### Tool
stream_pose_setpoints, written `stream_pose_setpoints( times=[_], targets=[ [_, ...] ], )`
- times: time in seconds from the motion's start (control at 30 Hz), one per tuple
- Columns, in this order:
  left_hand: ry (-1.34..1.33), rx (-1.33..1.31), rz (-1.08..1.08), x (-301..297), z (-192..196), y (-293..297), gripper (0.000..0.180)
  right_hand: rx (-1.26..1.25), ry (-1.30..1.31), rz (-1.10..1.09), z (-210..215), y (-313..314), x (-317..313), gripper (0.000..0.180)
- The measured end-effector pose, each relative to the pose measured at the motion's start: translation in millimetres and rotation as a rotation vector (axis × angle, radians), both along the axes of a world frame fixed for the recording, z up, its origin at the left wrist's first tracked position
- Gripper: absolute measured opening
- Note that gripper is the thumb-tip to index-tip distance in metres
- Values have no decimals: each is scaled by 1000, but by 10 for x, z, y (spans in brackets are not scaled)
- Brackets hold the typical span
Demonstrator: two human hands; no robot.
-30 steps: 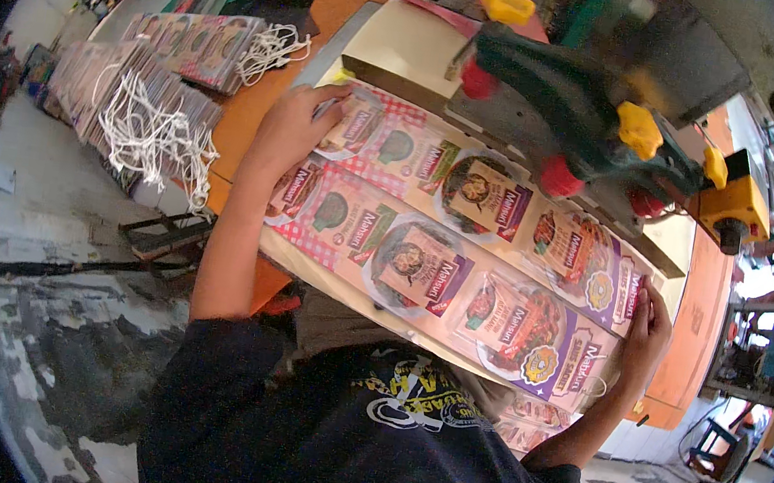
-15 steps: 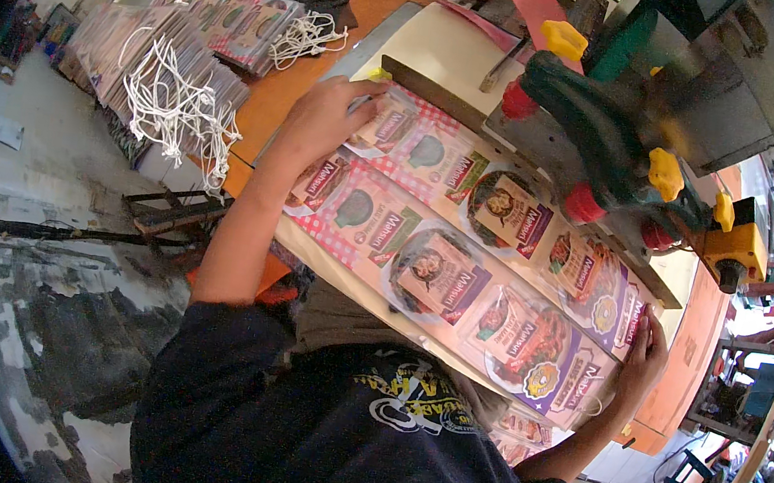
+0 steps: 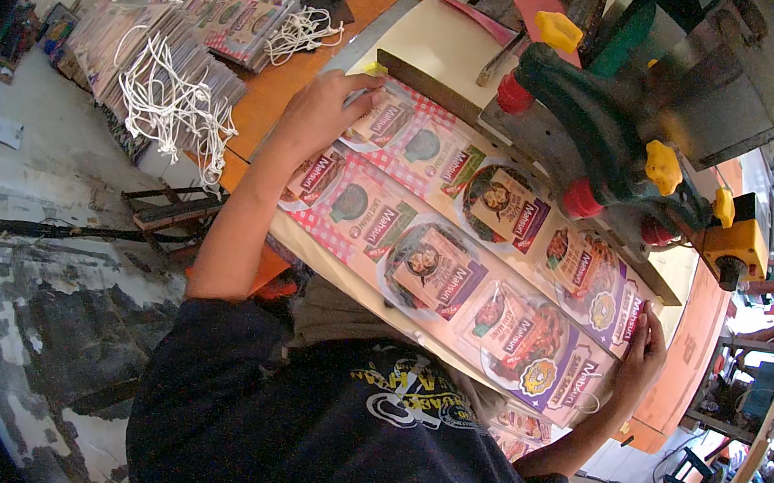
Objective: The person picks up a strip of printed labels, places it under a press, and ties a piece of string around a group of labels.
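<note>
A glossy printed plastic sheet (image 3: 449,266), patterned with food pictures and a pink checked end, lies slantwise in two long rows on a pale board (image 3: 372,288). My left hand (image 3: 327,113) grips its far left end, fingers bent beside the long metal bar (image 3: 441,101). At the opposite end, my right hand (image 3: 644,355) holds the right edge, thumb and fingers close together. The sheet's far edge lies along the bar, and part of it there is hidden under the machine. A white cord loop (image 3: 586,401) shows near the right end.
A dark machine with a green arm (image 3: 570,105), yellow knobs (image 3: 558,31) and red fittings (image 3: 515,95) stands over the far side. Stacked printed pieces (image 3: 175,50) with white cords (image 3: 169,102) sit at the left. More printed material (image 3: 519,426) hangs below the board.
Both hands keep their hold at the two ends of the sheet. The view has shifted slightly; the sheet stays practically in place against the bar.
</note>
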State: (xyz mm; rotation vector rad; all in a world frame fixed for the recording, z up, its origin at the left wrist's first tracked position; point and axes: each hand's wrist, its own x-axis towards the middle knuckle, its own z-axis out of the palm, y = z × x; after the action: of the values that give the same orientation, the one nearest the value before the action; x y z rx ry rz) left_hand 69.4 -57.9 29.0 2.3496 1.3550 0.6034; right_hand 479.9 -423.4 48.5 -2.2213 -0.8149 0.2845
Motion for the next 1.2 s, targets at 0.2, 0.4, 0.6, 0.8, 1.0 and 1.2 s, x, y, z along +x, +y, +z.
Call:
stream_pose_setpoints(
  times=[0.2,0.4,0.6,0.8,1.0,1.2],
  targets=[
    [-58,-55,21,-7,14,-29,34,14,3,15,-65,-45,46,37],
    [-4,33,-15,18,47,-5,39,-6,46,-49,-27,-31,0,35],
    [73,-10,-49,258,425,-272,36,48,-91,-55,-138,-79,110,32],
    [112,126,-80,105,207,-116,36,-16,-232,-73,3,-67,33,29],
    [141,95,-68,284,396,-314,35,-51,-192,-124,-10,-112,-20,29],
    [205,89,-31,258,428,-303,35,-25,-282,-95,-71,-109,27,28]
  ],
)
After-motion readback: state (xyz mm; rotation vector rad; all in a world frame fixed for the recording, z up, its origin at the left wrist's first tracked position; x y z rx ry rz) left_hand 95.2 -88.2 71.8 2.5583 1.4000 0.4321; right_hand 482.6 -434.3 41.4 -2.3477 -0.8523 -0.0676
